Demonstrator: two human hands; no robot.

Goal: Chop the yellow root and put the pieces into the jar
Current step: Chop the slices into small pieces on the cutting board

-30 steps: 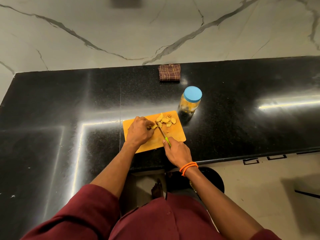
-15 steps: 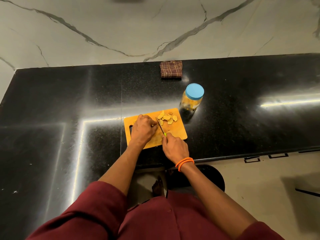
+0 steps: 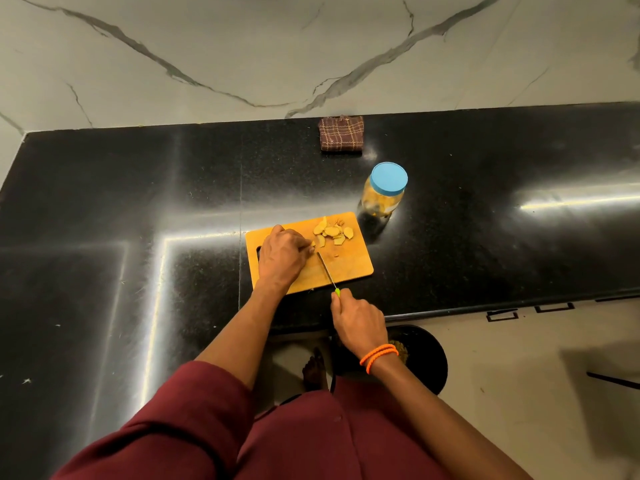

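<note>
Head view: a shiny black counter (image 3: 138, 202) w/ a white marble wall (image 3: 242, 46) behind it. An orange cutting board (image 3: 349, 265) lies near the front edge. The left hand (image 3: 282, 258) sits on the board w/ fingers curled down, pinching what's left of the yellow root (image 3: 312, 243); only a tiny bit of it peeks out at the fingertips. The right hand (image 3: 358, 320) is closed round the green handle of a thin knife (image 3: 327, 270), and the blade points up toward the left fingers. I can't tell if the blade touches the board. A small pile of cut pieces (image 3: 332, 232) lies at the far side of the board, just past the left hand. The jar (image 3: 382, 195) stands near the board's far right corner, w/ its blue lid (image 3: 388, 178) on & some yellow stuff inside. A brown check cloth (image 3: 341, 133) lies folded by the wall. A dark round bin (image 3: 426, 362) sits on the floor below.

Step now, I think: chopping, almost done, since so little root shows. Next move prob needs a last slice or two, w/ the fingers kept back from the blade. Then the lid has to come off before any pieces go in
</note>
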